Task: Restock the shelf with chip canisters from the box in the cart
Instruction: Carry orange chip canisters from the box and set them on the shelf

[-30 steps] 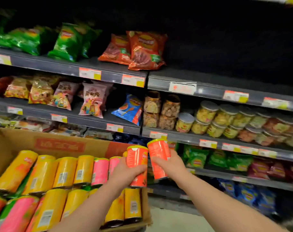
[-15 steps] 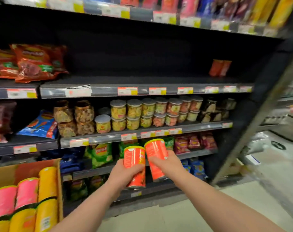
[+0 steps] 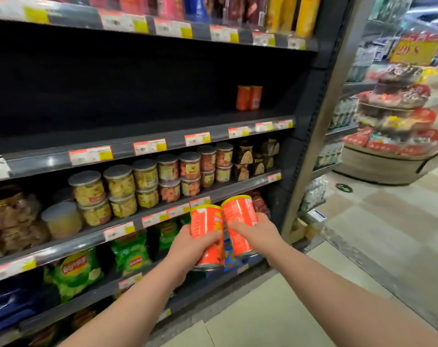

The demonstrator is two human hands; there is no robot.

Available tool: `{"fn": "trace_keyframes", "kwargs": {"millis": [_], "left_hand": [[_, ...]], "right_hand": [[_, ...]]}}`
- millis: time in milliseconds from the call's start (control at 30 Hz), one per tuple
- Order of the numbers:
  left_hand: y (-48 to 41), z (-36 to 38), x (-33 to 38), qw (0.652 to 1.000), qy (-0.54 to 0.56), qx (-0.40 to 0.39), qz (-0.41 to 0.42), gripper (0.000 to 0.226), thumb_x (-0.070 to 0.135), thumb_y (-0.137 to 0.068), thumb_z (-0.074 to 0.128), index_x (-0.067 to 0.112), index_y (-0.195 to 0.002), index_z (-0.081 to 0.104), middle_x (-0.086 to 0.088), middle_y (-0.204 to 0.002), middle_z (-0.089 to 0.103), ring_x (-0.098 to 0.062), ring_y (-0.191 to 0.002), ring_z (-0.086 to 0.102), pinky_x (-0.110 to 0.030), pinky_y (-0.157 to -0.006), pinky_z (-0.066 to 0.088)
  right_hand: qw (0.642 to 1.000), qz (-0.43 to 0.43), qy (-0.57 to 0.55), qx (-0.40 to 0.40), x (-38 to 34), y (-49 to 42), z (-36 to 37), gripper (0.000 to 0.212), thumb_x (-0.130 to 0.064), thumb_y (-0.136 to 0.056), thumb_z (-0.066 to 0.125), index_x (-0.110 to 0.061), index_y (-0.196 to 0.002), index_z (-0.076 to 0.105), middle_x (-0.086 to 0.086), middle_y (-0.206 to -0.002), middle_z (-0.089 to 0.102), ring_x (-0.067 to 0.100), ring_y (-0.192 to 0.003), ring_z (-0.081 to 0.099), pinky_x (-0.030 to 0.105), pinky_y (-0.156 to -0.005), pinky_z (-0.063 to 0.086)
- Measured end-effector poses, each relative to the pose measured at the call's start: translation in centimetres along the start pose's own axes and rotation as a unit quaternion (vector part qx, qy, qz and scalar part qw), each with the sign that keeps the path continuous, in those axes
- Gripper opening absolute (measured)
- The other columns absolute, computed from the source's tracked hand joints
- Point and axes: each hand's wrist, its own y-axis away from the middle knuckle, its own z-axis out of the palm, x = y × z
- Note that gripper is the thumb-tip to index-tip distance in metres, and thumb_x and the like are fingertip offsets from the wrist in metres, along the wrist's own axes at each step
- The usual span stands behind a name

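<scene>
Just below and left of the left hand (image 3: 193,242), green chip bags (image 3: 130,251) sit on a lower shelf. Up-left of that hand are stacked clear snack jars (image 3: 143,181). Left hand has its fingers curled round an orange chip canister (image 3: 208,234), roughly upright. Touching it near the top, on the right, is a second orange canister (image 3: 239,221), tilted. The right hand (image 3: 259,234) grips it from its right side. Both are held out in front of the shelving. High above the right hand, two matching canisters (image 3: 249,97) stand side by side at the back of the dark shelf (image 3: 163,126).
</scene>
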Motion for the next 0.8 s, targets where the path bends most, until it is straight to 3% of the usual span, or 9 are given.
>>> {"fn": "trace_keyframes", "kwargs": {"millis": [100, 267, 400, 467, 567, 733, 800], "left_hand": [[-3.1, 2.2, 1.6, 0.999, 0.005, -0.032, 0.008, 0.047, 0.034, -0.077, 0.076, 0.023, -0.11, 0.045, 0.007, -0.091, 0.058, -0.01, -0.079, 0.061, -0.024, -0.058, 0.046], [-9.1, 5.3, 5.4, 0.996, 0.02, -0.085, 0.031, 0.045, 0.03, -0.077, 0.076, 0.022, -0.112, 0.049, 0.004, -0.094, 0.062, -0.014, -0.083, 0.064, -0.025, -0.063, 0.05], [-13.8, 6.4, 8.4, 0.993, 0.008, -0.094, 0.067, 0.034, 0.028, -0.08, 0.074, 0.024, -0.1, 0.046, 0.007, -0.09, 0.059, -0.009, -0.078, 0.061, -0.02, -0.056, 0.047], [-15.3, 6.6, 9.5, 0.993, 0.002, -0.097, 0.072, 0.036, 0.029, -0.079, 0.075, 0.025, -0.101, 0.047, 0.004, -0.092, 0.061, -0.013, -0.082, 0.063, -0.025, -0.063, 0.049], [-18.2, 7.0, 10.8, 0.991, 0.02, -0.115, 0.072, 0.031, 0.028, -0.08, 0.074, 0.03, -0.091, 0.045, 0.002, -0.093, 0.061, -0.015, -0.082, 0.063, -0.026, -0.06, 0.048], [-21.2, 7.6, 12.9, 0.99, 0.006, -0.114, 0.079, 0.055, 0.037, -0.077, 0.075, 0.024, -0.119, 0.043, 0.0, -0.105, 0.063, -0.018, -0.089, 0.065, -0.028, -0.067, 0.051], [-22.5, 7.8, 13.9, 0.99, 0.003, -0.111, 0.086, 0.056, 0.038, -0.077, 0.075, 0.025, -0.119, 0.041, 0.001, -0.106, 0.062, -0.018, -0.092, 0.065, -0.029, -0.071, 0.052]], "right_hand": [[1.0, 0.002, 0.002, 0.024, -0.2, -2.8, -2.3, 0.053, -0.044, -0.078, 0.072, -0.019, -0.113, 0.042, -0.001, -0.102, 0.052, 0.017, -0.093, 0.055, 0.031, -0.08, 0.046], [0.997, -0.007, -0.004, 0.073, -1.7, -9.1, -5.5, 0.057, -0.044, -0.078, 0.073, -0.016, -0.118, 0.044, -0.007, -0.09, 0.051, 0.012, -0.083, 0.055, 0.029, -0.074, 0.045], [0.996, -0.023, -0.023, 0.078, -3.7, -14.2, -7.1, 0.048, -0.043, -0.081, 0.07, -0.022, -0.11, 0.038, -0.011, -0.086, 0.048, 0.006, -0.076, 0.052, 0.022, -0.059, 0.041], [0.996, -0.03, -0.025, 0.079, -4.5, -15.6, -7.4, 0.047, -0.044, -0.081, 0.069, -0.02, -0.109, 0.039, -0.01, -0.088, 0.05, 0.006, -0.076, 0.052, 0.019, -0.056, 0.039], [0.995, -0.034, -0.033, 0.085, -5.1, -18.4, -7.7, 0.056, -0.047, -0.078, 0.071, -0.016, -0.12, 0.049, -0.002, -0.101, 0.061, 0.011, -0.084, 0.062, 0.021, -0.057, 0.045], [0.993, -0.054, -0.058, 0.086, -7.0, -21.8, -9.1, 0.051, -0.044, -0.079, 0.072, -0.019, -0.115, 0.045, -0.005, -0.099, 0.059, 0.01, -0.085, 0.061, 0.023, -0.06, 0.046], [0.992, -0.068, -0.061, 0.092, -8.1, -23.9, -10.0, 0.052, -0.044, -0.079, 0.072, -0.019, -0.116, 0.046, -0.004, -0.101, 0.06, 0.01, -0.085, 0.061, 0.022, -0.059, 0.045]]}}
